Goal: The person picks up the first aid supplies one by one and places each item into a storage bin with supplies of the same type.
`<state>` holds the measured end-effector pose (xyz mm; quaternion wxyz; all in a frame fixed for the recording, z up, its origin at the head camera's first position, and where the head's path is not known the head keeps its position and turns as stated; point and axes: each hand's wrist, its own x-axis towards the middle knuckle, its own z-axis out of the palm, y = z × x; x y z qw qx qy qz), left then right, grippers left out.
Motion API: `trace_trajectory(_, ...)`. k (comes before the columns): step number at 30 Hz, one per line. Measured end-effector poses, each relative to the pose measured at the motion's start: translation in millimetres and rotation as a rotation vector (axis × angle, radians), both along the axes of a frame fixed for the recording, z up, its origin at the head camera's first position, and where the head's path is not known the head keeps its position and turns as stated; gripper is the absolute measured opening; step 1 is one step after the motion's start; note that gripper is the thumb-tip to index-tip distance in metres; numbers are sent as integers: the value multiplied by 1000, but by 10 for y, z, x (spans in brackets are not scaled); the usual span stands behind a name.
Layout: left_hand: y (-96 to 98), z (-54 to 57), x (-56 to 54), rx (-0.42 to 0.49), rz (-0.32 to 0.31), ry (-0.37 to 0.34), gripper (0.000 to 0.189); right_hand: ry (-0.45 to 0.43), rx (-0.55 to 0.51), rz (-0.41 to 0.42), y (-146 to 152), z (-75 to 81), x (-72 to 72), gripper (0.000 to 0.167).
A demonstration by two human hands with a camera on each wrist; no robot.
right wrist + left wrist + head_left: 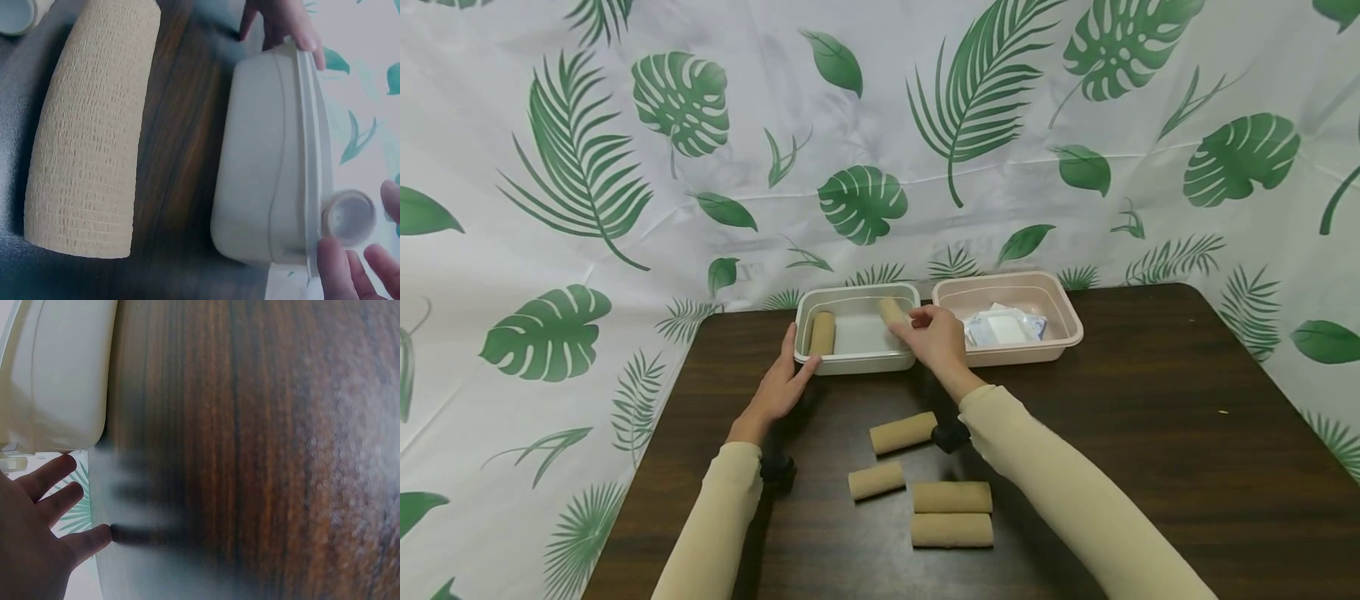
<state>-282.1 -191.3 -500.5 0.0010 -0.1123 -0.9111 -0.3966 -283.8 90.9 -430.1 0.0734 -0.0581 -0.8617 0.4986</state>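
Note:
In the head view, my right hand [938, 337] pinches a tan crepe bandage roll [890, 310] at the right part of a pale grey-white tray [857, 364]. The roll is tilted; its round end [351, 217] shows above the rim in the right wrist view. Another bandage roll [822, 333] lies inside the tray along its left side. My left hand [778, 385] rests against the tray's front left corner, thumb at the rim. Its other fingers are straight and spread in the left wrist view.
A pink tray [1071, 340] with white and blue packets [1006, 325] stands right of the pale tray. Several bandage rolls lie on the dark wooden table [1150, 433], including one [904, 433] near my right wrist and a paired one [952, 530] nearer me. A leaf-printed cloth [865, 125] hangs behind.

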Motion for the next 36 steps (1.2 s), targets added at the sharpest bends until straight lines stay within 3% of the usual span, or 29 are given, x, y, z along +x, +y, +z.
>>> trace_trajectory(8, -2, 11, 1, 2, -12, -3, 81, 10, -9, 102, 53, -31, 65, 30)
trace_trajectory(16, -18, 18, -4, 8, -14, 7, 81, 135, -37, 209, 170, -117, 137, 22)
trace_trajectory(22, -16, 3, 1, 9, -26, 22, 80, 172, -15, 257, 305, -139, 260, 19)
trace_trajectory(28, -9, -8, -3, 13, -20, 19, 80, 179, 61, 403, 483, -203, 430, 17)
trace_trajectory(36, -8, -18, -19, 12, -23, 18, 81, 199, 201, 631, 687, -355, 615, 29)
